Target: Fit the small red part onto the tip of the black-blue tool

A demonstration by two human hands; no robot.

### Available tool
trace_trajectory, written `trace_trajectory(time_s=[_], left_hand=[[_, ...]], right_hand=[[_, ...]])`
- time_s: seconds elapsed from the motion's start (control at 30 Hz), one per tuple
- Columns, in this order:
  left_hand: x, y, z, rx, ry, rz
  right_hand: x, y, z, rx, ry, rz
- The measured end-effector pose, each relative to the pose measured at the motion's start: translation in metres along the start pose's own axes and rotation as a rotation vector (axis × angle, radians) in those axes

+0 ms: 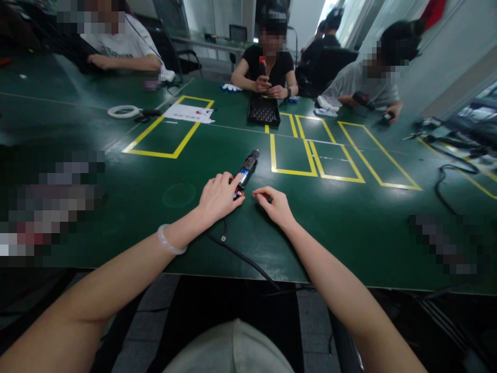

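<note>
An electric screwdriver (248, 168) lies tilted on the green table, its tip pointing away from me. Its casing looks opened, with a blue and silver motor and small red and white wires showing at the near end. My left hand (221, 196) rests over that near end, fingers wrapped on the tool and thumb beside the wires. Just right of the wires is my right hand (275, 203), its thumb and fingers pinched together; whether something small sits between them is hidden. A black cable (243, 257) with a ring terminal (223, 238) beside it runs toward the table's near edge.
Yellow tape rectangles (293, 172) mark the table (217, 254). A black tray (264, 111) stands before a person across from me; other people sit at both sides. White paper (189, 113) and a coiled white cable (123, 111) lie left, black cables (440, 181) right.
</note>
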State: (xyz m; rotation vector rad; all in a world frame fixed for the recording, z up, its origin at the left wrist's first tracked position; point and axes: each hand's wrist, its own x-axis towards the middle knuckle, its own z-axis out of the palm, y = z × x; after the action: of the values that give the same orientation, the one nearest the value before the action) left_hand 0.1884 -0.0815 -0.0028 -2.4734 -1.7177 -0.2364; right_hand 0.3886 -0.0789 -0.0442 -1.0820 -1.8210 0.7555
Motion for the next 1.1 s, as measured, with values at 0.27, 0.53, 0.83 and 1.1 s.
trace_trajectory(time_s=[0.27,0.53,0.83,1.1], left_hand=[[0.013,-0.076,0.008,0.084,-0.011,-0.120],[0.016,-0.175,0.014,0.115,-0.030,-0.312],[0.013,-0.222,0.004,0.141,-0.118,-0.466],[0.009,-0.212,0.008,0.145,0.009,-0.501]], right_hand=[[0.001,0.003,-0.002,0.000,-0.015,0.014],[0.000,0.003,0.000,-0.016,-0.045,0.000],[0.000,0.006,0.002,-0.038,-0.071,-0.002],[0.001,0.005,0.002,-0.064,-0.082,-0.004]])
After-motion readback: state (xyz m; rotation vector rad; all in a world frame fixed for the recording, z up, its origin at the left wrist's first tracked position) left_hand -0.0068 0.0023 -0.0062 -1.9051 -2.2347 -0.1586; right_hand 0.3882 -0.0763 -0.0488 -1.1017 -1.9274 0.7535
